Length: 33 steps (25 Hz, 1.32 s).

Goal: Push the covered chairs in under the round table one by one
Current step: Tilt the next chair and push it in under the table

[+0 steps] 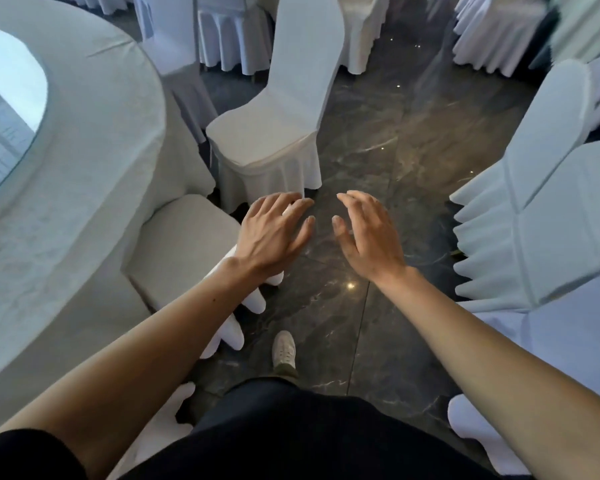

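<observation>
The round table [84, 161] with its white cloth fills the left side. A white-covered chair [267, 133] stands ahead, its seat apart from the table edge and its back toward the aisle. A second covered chair [184, 237] sits close below me, its seat partly under the tablecloth. My left hand [274, 230] hovers open above that nearer chair's far corner, fingers spread, holding nothing. My right hand [368, 233] is open beside it over the dark floor, touching nothing.
Dark marble floor [378, 150] runs ahead between the tables. More covered chairs [541, 202] crowd the right side, and others [232, 39] stand at the back. My shoe [284, 349] is on the floor below my hands.
</observation>
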Tool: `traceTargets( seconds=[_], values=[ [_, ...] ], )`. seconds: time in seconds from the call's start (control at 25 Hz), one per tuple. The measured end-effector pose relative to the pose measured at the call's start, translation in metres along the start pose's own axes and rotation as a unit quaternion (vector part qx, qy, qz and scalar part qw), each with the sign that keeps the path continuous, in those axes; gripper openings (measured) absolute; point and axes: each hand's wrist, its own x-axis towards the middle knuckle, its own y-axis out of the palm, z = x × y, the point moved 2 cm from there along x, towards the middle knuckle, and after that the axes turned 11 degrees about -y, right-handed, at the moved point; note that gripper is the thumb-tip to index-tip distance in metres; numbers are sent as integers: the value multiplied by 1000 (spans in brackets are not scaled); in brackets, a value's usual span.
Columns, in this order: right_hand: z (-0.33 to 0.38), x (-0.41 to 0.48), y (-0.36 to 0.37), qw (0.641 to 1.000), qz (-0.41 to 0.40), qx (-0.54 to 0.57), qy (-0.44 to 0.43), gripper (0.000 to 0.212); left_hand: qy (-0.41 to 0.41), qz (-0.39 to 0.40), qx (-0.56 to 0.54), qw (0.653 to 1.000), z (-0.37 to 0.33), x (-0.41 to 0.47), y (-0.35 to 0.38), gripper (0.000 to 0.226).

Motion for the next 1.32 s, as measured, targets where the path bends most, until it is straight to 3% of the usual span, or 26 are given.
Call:
traceTargets(
  seconds=[0.16, 0.4, 0.72, 1.04, 1.32],
  values=[
    [-61, 65, 2, 997, -6, -71, -37, 48, 37, 1, -5, 999, -1, 90, 24, 43],
    [-155, 127, 14, 997, -3, -80, -14, 48, 38, 26, -8, 999, -11, 197, 77, 39],
    [-351, 224, 40, 999, 9, -28, -18, 47, -25, 47, 4, 999, -54, 383, 169, 45],
    [-508, 336, 40, 997, 17, 12, -74, 48, -92, 1, 16, 996, -98, 540, 227, 39],
    [-607, 455, 98, 990, 44, 40, -127, 50, -162, -19, 30, 986, -62, 672, 287, 39]
  ],
)
